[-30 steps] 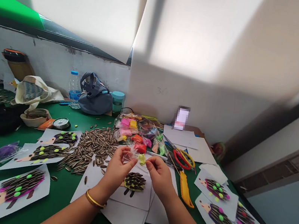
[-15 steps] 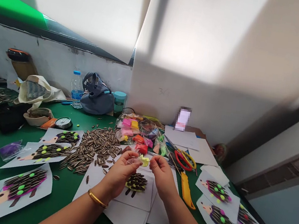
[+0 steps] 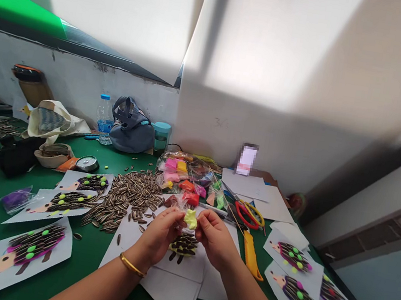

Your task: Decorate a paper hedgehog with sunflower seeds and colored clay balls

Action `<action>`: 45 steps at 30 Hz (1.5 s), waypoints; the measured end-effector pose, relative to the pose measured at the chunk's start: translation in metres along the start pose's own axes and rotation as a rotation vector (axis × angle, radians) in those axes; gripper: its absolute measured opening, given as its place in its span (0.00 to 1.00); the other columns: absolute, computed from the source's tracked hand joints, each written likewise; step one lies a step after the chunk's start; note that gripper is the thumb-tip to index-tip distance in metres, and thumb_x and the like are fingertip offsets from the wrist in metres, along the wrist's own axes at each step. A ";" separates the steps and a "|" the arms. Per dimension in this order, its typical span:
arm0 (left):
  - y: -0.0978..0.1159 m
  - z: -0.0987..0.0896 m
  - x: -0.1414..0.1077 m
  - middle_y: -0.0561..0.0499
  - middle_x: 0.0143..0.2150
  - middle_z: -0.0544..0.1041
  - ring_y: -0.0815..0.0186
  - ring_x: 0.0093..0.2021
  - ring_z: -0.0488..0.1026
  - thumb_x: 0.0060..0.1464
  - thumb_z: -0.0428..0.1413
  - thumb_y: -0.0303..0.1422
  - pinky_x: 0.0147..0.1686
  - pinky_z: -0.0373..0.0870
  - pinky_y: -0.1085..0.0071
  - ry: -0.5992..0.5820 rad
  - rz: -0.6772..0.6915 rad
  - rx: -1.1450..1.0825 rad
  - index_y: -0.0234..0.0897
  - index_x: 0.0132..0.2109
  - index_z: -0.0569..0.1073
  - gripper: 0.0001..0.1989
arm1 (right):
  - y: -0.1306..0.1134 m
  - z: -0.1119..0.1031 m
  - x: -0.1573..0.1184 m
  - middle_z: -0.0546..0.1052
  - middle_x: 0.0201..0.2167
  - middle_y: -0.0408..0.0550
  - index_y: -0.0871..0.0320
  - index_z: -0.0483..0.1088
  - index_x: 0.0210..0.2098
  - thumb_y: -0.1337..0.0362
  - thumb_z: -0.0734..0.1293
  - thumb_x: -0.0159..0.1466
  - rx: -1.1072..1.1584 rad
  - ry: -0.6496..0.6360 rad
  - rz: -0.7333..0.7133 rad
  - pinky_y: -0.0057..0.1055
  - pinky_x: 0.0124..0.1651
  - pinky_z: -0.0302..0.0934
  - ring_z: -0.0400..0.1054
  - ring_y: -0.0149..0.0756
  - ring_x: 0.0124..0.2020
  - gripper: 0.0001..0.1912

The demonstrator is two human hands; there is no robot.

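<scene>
Pale yellow clay (image 3: 190, 219) sits between my two hands, above the white paper (image 3: 174, 288). My left hand (image 3: 163, 233) has its fingers closed on the clay's left side, with a bit of clear wrapper there. The fingertips of my right hand (image 3: 215, 236) pinch the clay's right side. Just below the hands lies a seed-covered hedgehog shape (image 3: 184, 245) with a yellow body and dark legs, partly hidden by my fingers. Sunflower seeds (image 3: 133, 192) are heaped left of my hands.
Bagged coloured clay (image 3: 188, 181) lies behind my hands. Red-handled scissors (image 3: 247, 215) and a yellow cutter (image 3: 252, 255) are to the right. Finished hedgehog cards (image 3: 32, 250) lie left, others (image 3: 299, 297) right. A bottle (image 3: 104, 122) and blue bag (image 3: 133, 131) stand behind.
The yellow clay has moved slightly down and left and shows more fully. My right hand has shifted a little left, closer to my left hand. The view has moved slightly.
</scene>
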State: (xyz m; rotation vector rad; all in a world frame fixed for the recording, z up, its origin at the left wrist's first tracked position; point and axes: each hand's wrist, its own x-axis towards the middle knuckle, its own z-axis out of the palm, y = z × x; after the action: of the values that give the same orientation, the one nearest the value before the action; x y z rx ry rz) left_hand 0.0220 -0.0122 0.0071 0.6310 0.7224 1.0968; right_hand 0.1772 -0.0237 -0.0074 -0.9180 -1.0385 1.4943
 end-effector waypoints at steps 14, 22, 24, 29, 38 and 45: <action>0.000 -0.006 -0.001 0.52 0.28 0.71 0.70 0.31 0.66 0.50 0.60 0.34 0.33 0.63 0.73 -0.091 -0.054 0.028 0.34 0.30 0.74 0.07 | -0.005 -0.001 0.001 0.67 0.25 0.39 0.59 0.70 0.31 0.55 0.77 0.53 0.275 0.034 0.113 0.19 0.26 0.50 0.56 0.21 0.23 0.17; 0.001 -0.003 0.002 0.55 0.28 0.71 0.71 0.30 0.67 0.50 0.60 0.32 0.31 0.62 0.76 -0.058 -0.004 0.064 0.37 0.38 0.75 0.07 | -0.002 -0.005 0.000 0.68 0.24 0.38 0.57 0.69 0.32 0.56 0.75 0.56 0.197 -0.018 0.046 0.21 0.27 0.51 0.58 0.23 0.23 0.14; 0.001 -0.002 0.002 0.54 0.29 0.72 0.71 0.31 0.67 0.50 0.61 0.33 0.32 0.62 0.76 -0.088 0.016 0.094 0.35 0.35 0.75 0.06 | 0.000 -0.005 0.000 0.68 0.24 0.38 0.57 0.69 0.31 0.56 0.75 0.57 0.196 -0.010 0.043 0.21 0.26 0.50 0.58 0.23 0.23 0.14; -0.001 -0.004 0.001 0.52 0.29 0.72 0.70 0.32 0.67 0.53 0.59 0.35 0.34 0.63 0.75 -0.170 0.006 0.145 0.33 0.28 0.73 0.10 | 0.000 -0.003 0.003 0.66 0.23 0.38 0.58 0.68 0.30 0.55 0.75 0.56 0.260 0.028 0.061 0.20 0.24 0.47 0.54 0.21 0.21 0.17; -0.002 -0.003 0.002 0.51 0.34 0.75 0.70 0.33 0.71 0.49 0.63 0.34 0.34 0.66 0.75 -0.121 -0.005 -0.009 0.35 0.35 0.76 0.08 | -0.003 0.000 0.003 0.64 0.22 0.37 0.59 0.67 0.30 0.56 0.76 0.55 0.308 0.035 0.069 0.20 0.23 0.45 0.51 0.21 0.21 0.17; 0.003 -0.006 0.003 0.47 0.36 0.78 0.68 0.33 0.73 0.45 0.64 0.30 0.34 0.68 0.73 -0.089 -0.049 0.003 0.32 0.41 0.78 0.14 | 0.001 -0.003 0.002 0.66 0.25 0.38 0.56 0.68 0.31 0.57 0.75 0.57 0.227 -0.006 0.034 0.24 0.27 0.49 0.54 0.24 0.24 0.14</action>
State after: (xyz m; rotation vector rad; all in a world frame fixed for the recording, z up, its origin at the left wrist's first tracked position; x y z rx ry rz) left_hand 0.0163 -0.0073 0.0049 0.6580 0.6593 1.0165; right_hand 0.1794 -0.0215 -0.0093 -0.7742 -0.8402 1.6066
